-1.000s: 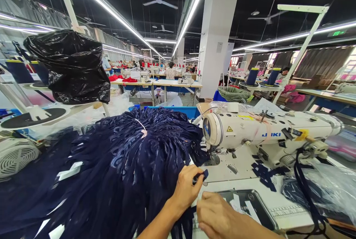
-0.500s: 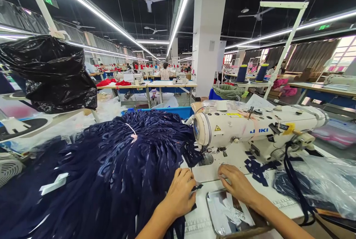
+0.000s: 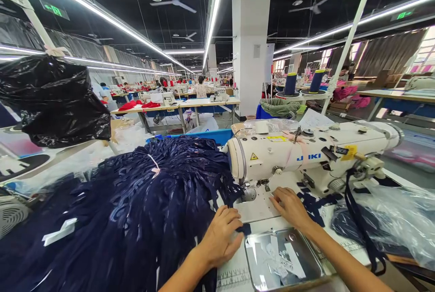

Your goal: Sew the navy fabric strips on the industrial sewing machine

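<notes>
A white sewing machine (image 3: 282,153) stands on the worktable, its needle area at the left end. My left hand (image 3: 222,235) rests beside a small dark blue piece (image 3: 245,228), fingers curled; whether it grips anything is hidden. My right hand (image 3: 288,206) is over the machine's bed, fingers bent together near the needle plate; anything between the fingertips is too small to tell. Just in front of the bed lies a metal tray (image 3: 251,265) with white labels. A large heap of navy fabric strips (image 3: 163,210), tied with a pale band, spreads on the left.
Small navy pieces (image 3: 311,203) lie behind my right forearm. Clear plastic bags (image 3: 401,219) and dark straps are at the right. A black plastic bag (image 3: 57,101) hangs at the left. Two navy thread cones (image 3: 290,85) stand behind the machine. People sit at farther tables.
My right hand has moved up and a little right, further over the machine bed, uncovering more of the tray. My left hand stays near the small dark piece. The view has shifted slightly.
</notes>
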`<act>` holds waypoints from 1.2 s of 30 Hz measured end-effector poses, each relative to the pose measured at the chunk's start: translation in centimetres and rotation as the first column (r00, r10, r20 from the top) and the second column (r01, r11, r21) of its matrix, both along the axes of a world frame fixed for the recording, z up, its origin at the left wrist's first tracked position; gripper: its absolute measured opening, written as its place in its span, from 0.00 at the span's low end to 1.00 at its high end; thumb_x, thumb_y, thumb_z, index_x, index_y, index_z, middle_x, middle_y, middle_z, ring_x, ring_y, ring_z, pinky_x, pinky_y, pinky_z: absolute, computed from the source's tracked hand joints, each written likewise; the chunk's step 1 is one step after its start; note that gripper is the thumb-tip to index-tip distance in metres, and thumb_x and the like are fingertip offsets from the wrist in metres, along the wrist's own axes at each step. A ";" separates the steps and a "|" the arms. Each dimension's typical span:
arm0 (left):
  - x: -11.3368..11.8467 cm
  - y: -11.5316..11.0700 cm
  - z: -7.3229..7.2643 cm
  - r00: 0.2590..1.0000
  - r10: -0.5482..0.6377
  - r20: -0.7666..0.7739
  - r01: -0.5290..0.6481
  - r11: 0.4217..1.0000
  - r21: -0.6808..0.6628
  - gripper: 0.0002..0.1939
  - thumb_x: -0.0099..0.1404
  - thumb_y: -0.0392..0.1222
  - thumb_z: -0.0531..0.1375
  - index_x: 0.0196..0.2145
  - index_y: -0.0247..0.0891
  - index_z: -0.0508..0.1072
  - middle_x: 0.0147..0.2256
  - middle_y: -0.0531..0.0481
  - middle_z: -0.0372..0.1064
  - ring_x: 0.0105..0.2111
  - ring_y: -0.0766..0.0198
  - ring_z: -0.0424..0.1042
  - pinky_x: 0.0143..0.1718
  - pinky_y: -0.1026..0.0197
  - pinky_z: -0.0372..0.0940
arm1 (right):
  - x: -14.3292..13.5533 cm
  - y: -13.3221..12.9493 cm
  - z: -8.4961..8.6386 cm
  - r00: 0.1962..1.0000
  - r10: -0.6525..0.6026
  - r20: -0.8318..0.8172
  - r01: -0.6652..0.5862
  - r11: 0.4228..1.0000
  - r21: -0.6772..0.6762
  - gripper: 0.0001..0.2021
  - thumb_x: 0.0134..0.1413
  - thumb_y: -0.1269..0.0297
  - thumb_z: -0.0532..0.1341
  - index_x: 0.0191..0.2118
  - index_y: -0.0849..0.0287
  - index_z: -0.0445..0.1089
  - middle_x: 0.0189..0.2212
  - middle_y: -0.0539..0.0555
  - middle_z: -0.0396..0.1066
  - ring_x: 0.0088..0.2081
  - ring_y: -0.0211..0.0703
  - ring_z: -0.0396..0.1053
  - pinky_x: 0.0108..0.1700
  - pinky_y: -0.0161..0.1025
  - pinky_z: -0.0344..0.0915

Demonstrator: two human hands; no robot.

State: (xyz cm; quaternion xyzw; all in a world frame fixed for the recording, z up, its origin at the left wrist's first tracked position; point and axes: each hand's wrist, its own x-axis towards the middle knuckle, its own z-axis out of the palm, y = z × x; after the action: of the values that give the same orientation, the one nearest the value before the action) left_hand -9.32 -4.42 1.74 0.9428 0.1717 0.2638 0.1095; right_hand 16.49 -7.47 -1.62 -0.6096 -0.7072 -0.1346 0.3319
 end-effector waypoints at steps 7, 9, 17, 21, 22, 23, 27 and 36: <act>3.4 3.3 0.9 0.952 0.092 -0.291 -0.100 0.995 -0.012 0.13 0.59 0.30 0.47 0.36 0.35 0.69 0.43 0.43 0.68 0.45 0.58 0.66 0.50 0.51 0.55 | 0.3 0.3 -0.9 0.985 -0.014 -0.170 0.027 0.997 0.072 0.09 0.56 0.67 0.48 0.25 0.56 0.55 0.19 0.48 0.61 0.23 0.40 0.61 0.29 0.38 0.59; 4.0 4.4 0.8 0.914 0.218 -0.341 -0.217 0.975 0.043 0.13 0.58 0.29 0.49 0.39 0.32 0.68 0.46 0.39 0.66 0.47 0.55 0.64 0.50 0.49 0.54 | 0.3 0.1 -1.1 0.984 0.005 -0.177 0.003 0.999 0.045 0.09 0.56 0.67 0.47 0.26 0.56 0.55 0.20 0.49 0.62 0.24 0.40 0.61 0.31 0.39 0.60; 4.2 5.1 -0.4 0.841 0.389 -0.376 -0.343 0.921 0.184 0.19 0.58 0.27 0.49 0.47 0.30 0.64 0.50 0.39 0.62 0.51 0.54 0.60 0.51 0.49 0.52 | 0.5 0.0 -0.6 0.976 0.046 -0.213 -0.043 0.999 0.017 0.09 0.56 0.68 0.47 0.25 0.56 0.54 0.20 0.49 0.62 0.24 0.41 0.61 0.32 0.40 0.60; 4.7 4.8 -0.4 0.827 0.412 -0.383 -0.340 0.908 0.243 0.21 0.59 0.30 0.50 0.51 0.33 0.61 0.47 0.41 0.63 0.48 0.53 0.61 0.48 0.48 0.56 | 0.5 -0.3 -0.3 0.973 0.049 -0.225 -0.046 0.999 0.017 0.09 0.55 0.68 0.47 0.25 0.56 0.55 0.20 0.49 0.62 0.24 0.41 0.61 0.31 0.39 0.60; 4.8 4.8 -0.4 0.823 0.419 -0.384 -0.341 0.904 0.257 0.20 0.59 0.31 0.50 0.50 0.34 0.62 0.47 0.41 0.64 0.48 0.52 0.61 0.47 0.48 0.56 | 0.5 -0.3 -0.3 0.973 0.045 -0.228 -0.042 0.999 0.018 0.09 0.55 0.67 0.47 0.25 0.56 0.56 0.20 0.49 0.62 0.24 0.41 0.61 0.31 0.39 0.60; 4.9 4.8 -0.4 0.820 0.425 -0.383 -0.343 0.901 0.266 0.19 0.59 0.31 0.50 0.49 0.33 0.64 0.46 0.41 0.64 0.47 0.52 0.62 0.47 0.48 0.57 | 0.5 -0.4 -0.3 0.973 0.040 -0.229 -0.036 0.999 0.019 0.09 0.55 0.67 0.47 0.25 0.56 0.56 0.20 0.49 0.62 0.24 0.41 0.61 0.30 0.38 0.59; 4.8 4.7 -0.1 0.848 0.441 -0.292 -0.379 0.892 0.246 0.16 0.58 0.32 0.51 0.46 0.31 0.66 0.45 0.38 0.64 0.46 0.52 0.63 0.46 0.50 0.59 | 0.6 -0.4 -0.4 0.972 0.013 -0.236 -0.007 1.000 0.026 0.09 0.55 0.66 0.48 0.24 0.56 0.57 0.19 0.50 0.62 0.24 0.41 0.61 0.30 0.38 0.59; 0.2 1.5 2.1 0.936 0.111 -0.333 -0.003 0.952 0.307 0.11 0.54 0.32 0.55 0.37 0.37 0.68 0.48 0.44 0.61 0.53 0.52 0.54 0.52 0.46 0.49 | 0.8 -0.1 -0.8 0.987 0.038 -0.159 -0.029 0.998 0.063 0.15 0.56 0.68 0.47 0.18 0.56 0.51 0.17 0.47 0.56 0.21 0.36 0.57 0.33 0.37 0.58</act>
State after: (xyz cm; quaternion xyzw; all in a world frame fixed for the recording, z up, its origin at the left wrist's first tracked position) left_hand -9.07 -2.89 3.84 0.9746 0.1736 0.1199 -0.0756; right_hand 17.33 -7.57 -2.41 -0.5961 -0.6842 -0.1009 0.4079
